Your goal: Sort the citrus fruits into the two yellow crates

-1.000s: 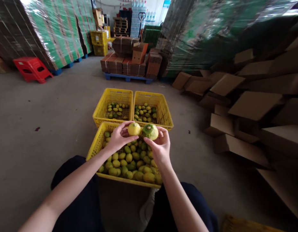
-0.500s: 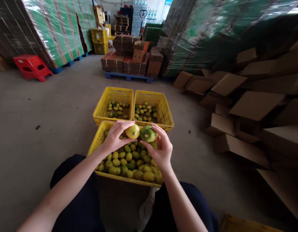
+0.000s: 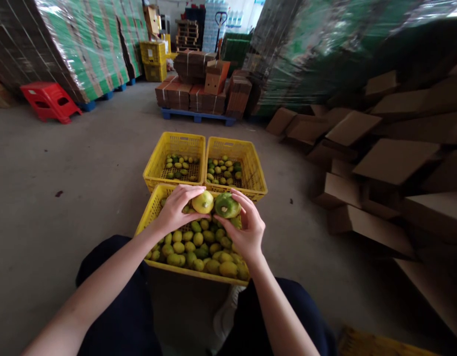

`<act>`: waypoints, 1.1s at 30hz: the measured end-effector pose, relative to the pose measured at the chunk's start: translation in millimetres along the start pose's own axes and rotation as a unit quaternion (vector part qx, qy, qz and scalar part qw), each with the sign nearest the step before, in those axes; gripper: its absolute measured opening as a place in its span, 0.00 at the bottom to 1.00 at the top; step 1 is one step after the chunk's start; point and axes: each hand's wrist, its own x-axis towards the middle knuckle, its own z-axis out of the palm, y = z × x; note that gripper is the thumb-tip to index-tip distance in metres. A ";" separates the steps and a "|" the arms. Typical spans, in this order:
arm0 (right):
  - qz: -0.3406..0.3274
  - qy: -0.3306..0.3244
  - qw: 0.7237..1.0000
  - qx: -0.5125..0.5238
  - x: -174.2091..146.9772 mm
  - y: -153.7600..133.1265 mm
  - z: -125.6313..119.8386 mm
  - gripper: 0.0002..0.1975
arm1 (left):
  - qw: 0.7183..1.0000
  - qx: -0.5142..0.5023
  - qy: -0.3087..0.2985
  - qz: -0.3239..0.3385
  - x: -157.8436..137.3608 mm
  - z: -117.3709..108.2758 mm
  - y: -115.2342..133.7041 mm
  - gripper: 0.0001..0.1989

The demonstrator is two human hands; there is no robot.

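Between the thumb and fingers of my left hand point(image 3: 178, 207) is a yellow lemon point(image 3: 202, 202), its tip end turned toward me. My right hand point(image 3: 249, 225) grips a green lemon point(image 3: 227, 205) the same way, with its pale stem end facing me. The two fruits are side by side, a narrow gap between them. Both are held above the near yellow crate point(image 3: 198, 276), which is full of yellow and green lemons point(image 3: 198, 240). My hands and the held fruits hide part of that crate's far side.
Two more yellow crates, left point(image 3: 149, 170) and right point(image 3: 256, 173), stand beyond, each with a layer of lemons. A red stool point(image 3: 50, 101) is at left. Flattened cartons sit on a blue pallet point(image 3: 196, 117) ahead. Cardboard boxes point(image 3: 394, 158) are heaped at right.
Almost nothing differs. Both hands keep hold of their lemons above the crate, and the view has shifted very slightly.
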 end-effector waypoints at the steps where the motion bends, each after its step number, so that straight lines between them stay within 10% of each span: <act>1: 0.006 0.000 1.000 0.000 -0.1 0.3 0.1 0.30 | 1.000 -0.001 0.000 -0.003 -0.2 0.2 -0.1 0.30; 33: 0.189 0.029 0.962 0.194 5.6 -5.2 9.0 0.29 | 0.993 -0.046 0.044 -0.104 1.1 7.5 11.5 0.30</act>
